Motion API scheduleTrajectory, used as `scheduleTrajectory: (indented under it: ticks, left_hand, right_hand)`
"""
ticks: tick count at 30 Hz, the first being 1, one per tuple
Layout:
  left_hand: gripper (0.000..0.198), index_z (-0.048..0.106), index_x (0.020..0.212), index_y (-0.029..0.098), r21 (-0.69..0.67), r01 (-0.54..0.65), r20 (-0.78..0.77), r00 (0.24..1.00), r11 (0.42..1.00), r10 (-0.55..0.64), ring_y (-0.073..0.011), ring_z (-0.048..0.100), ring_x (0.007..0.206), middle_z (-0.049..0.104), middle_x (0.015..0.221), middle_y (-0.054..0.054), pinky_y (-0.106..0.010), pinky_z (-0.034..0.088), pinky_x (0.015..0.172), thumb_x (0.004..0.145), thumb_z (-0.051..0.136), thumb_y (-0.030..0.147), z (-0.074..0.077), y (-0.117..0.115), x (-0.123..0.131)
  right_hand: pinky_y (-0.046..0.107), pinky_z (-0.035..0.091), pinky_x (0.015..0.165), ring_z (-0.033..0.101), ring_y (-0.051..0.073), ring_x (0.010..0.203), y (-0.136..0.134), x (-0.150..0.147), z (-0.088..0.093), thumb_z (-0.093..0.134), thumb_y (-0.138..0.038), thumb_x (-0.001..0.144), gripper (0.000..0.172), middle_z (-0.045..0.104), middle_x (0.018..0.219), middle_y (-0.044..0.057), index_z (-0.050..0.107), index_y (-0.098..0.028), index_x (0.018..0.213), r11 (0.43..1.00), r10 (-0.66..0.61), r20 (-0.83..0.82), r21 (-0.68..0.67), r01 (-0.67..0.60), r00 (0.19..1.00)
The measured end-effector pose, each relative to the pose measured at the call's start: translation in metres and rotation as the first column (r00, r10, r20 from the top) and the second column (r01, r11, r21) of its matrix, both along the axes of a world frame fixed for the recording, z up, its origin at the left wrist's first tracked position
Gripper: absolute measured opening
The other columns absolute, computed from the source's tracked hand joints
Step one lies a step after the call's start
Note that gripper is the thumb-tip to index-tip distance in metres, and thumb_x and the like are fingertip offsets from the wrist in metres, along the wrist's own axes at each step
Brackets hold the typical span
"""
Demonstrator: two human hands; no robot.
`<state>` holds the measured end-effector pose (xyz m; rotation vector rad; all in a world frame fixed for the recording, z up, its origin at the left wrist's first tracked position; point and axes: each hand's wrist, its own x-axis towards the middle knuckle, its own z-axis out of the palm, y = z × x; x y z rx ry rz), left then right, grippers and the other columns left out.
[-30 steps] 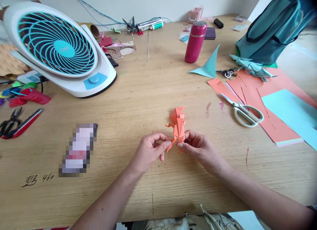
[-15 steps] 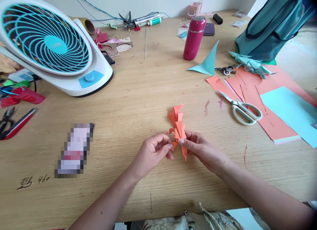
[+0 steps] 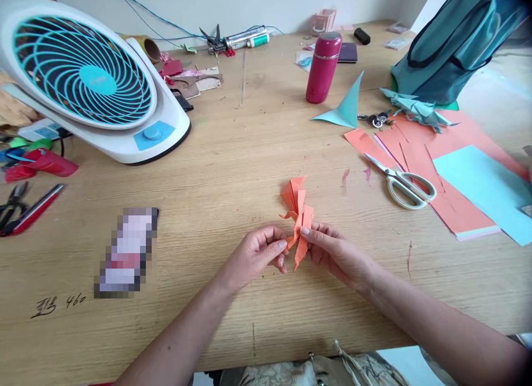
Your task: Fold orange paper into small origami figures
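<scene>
An orange folded-paper figure (image 3: pixel 298 209) is held between my two hands over the wooden table. It has a fanned, pleated top end, a thin bent strip sticking out to the left and a pointed lower tip. My left hand (image 3: pixel 264 250) pinches a small flap on the figure's lower left between thumb and fingers. On the other side, my right hand (image 3: pixel 334 250) grips the body, thumb on the front face and fingers behind it. The fingers of the right hand are partly hidden behind the paper and palm.
White-handled scissors (image 3: pixel 409 188) lie on orange paper sheets (image 3: pixel 461 211) at the right. Behind them are a teal folded-paper figure (image 3: pixel 419 110), keys (image 3: pixel 376 120) and a teal bag (image 3: pixel 449 48). A magenta bottle (image 3: pixel 324 67), fan (image 3: pixel 97 81) and blurred phone (image 3: pixel 127 253) also stand or lie around.
The orange paper figure has turned in my hands: its lower tip points more to the left and its body shows a different side. Both hands keep their hold. The view has shifted slightly.
</scene>
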<state>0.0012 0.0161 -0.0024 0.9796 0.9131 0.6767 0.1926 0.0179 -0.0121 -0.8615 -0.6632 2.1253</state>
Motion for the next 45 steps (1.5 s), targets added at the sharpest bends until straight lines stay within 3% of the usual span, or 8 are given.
scheduleTrajectory:
  ticks: [6,10,13,16,24,31,37,45]
  left_hand:
    - [0.023,0.061,0.090,0.013,0.088,0.040,-0.009,0.999,0.995,-0.040,-0.0081,0.056,0.063,0.060,0.081,-0.001,-0.023,0.052,0.060,0.090,0.066,0.036,-0.001,0.000,0.001]
    - [0.008,0.057,0.095,0.018,0.372,-0.002,-0.180,0.981,0.928,0.074,-0.0108,0.059,0.070,0.060,0.084,0.000,-0.023,0.051,0.061,0.090,0.064,0.021,-0.004,-0.003,0.002]
    - [0.010,0.060,0.095,0.020,0.744,0.107,-0.374,0.884,0.659,0.279,-0.0103,0.056,0.072,0.060,0.083,0.001,-0.023,0.049,0.066,0.090,0.061,0.011,-0.005,-0.006,0.001]
    - [0.017,0.063,0.104,0.019,0.877,0.292,-0.446,0.790,0.381,0.421,-0.0110,0.059,0.077,0.061,0.088,-0.002,-0.023,0.050,0.071,0.092,0.059,0.008,-0.003,-0.006,-0.001]
    - [0.026,0.068,0.107,0.018,0.879,0.476,-0.352,0.704,-0.042,0.617,-0.0142,0.056,0.074,0.069,0.090,-0.003,-0.026,0.048,0.064,0.085,0.070,0.004,0.000,-0.003,-0.007]
    - [0.020,0.068,0.101,0.019,0.836,0.532,-0.318,0.670,-0.135,0.671,-0.0141,0.051,0.068,0.072,0.087,-0.002,-0.027,0.045,0.060,0.085,0.070,0.006,0.001,-0.004,-0.009]
    - [0.024,0.068,0.101,0.022,0.870,0.488,-0.307,0.649,-0.071,0.696,-0.0133,0.054,0.070,0.067,0.081,-0.001,-0.024,0.045,0.060,0.085,0.068,0.004,0.000,-0.005,-0.009]
    - [0.014,0.069,0.089,0.022,0.870,0.493,-0.337,0.606,-0.008,0.721,-0.0141,0.051,0.070,0.065,0.077,0.000,-0.026,0.045,0.063,0.085,0.070,0.008,0.005,-0.007,-0.008]
  right_hand:
    - [0.021,0.044,0.065,0.054,0.009,0.064,0.002,0.002,0.000,0.082,-0.045,0.078,0.032,0.061,0.068,-0.002,0.067,-0.016,0.076,1.000,-0.018,0.068,0.018,0.017,0.998]
    - [0.021,0.037,0.059,0.047,0.007,0.059,0.002,0.002,-0.001,0.084,-0.050,0.072,0.041,0.057,0.065,-0.004,0.063,-0.015,0.072,0.999,-0.035,0.212,0.046,0.026,0.977]
    - [0.022,0.035,0.058,0.047,0.007,0.059,0.002,0.002,0.000,0.083,-0.053,0.072,0.044,0.057,0.064,-0.003,0.062,-0.015,0.073,0.993,-0.015,0.309,0.115,-0.021,0.951]
    - [0.023,0.032,0.054,0.045,0.007,0.055,0.002,0.003,0.001,0.080,-0.055,0.074,0.044,0.055,0.062,-0.004,0.063,-0.015,0.079,0.989,0.023,0.335,0.128,-0.069,0.942]
    - [0.023,0.034,0.055,0.046,0.008,0.056,0.001,0.004,0.001,0.081,-0.053,0.073,0.042,0.056,0.064,-0.004,0.065,-0.015,0.081,0.980,0.125,0.341,0.103,-0.169,0.932]
    - [0.024,0.033,0.058,0.043,0.009,0.060,0.005,0.008,0.009,0.082,-0.055,0.070,0.043,0.054,0.066,-0.003,0.067,-0.015,0.077,0.973,0.140,0.348,0.126,-0.194,0.927]
    - [0.025,0.031,0.056,0.041,0.010,0.061,0.006,0.013,0.007,0.077,-0.051,0.079,0.037,0.055,0.071,-0.002,0.070,-0.016,0.092,0.899,0.098,0.445,0.345,-0.271,0.890]
    - [0.024,0.037,0.058,0.050,0.013,0.068,-0.005,0.009,0.013,0.053,-0.019,0.095,0.017,0.058,0.082,0.003,0.065,-0.018,0.084,0.616,-0.309,0.694,0.667,-0.419,0.651]
